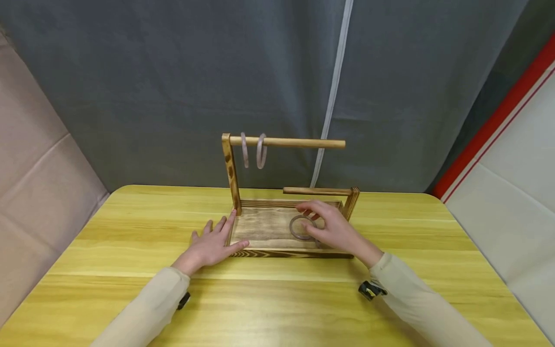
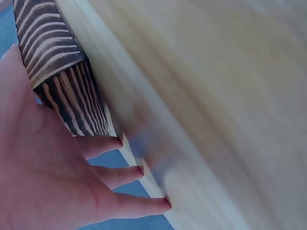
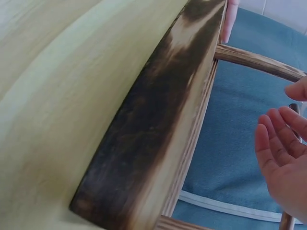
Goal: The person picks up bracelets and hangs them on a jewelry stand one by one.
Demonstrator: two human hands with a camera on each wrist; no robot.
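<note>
A wooden bangle stand (image 1: 292,253) with a tray base rests on the table. My left hand (image 1: 212,246) lies spread at its left end, fingertips along the post's foot and thumb on the tray corner; in the left wrist view its fingers reach the table beside the dark-striped wood (image 2: 72,96). My right hand (image 1: 331,229) is over the tray's right part, fingers loosely bent and thumb apart from them. A translucent bangle (image 1: 291,233) lies in the tray, overlapped by the thumb. Part of a second bangle (image 1: 318,243) shows beneath the hand. The right wrist view shows no bangle in the fingers.
Two pale pink bangles, one nearer the post (image 1: 244,156) and one farther right (image 1: 258,156), hang from the stand's upper bar (image 1: 303,143). A lower bar (image 1: 316,191) extends left from the right post. A grey curtain (image 1: 173,96) hangs behind the table (image 1: 260,299).
</note>
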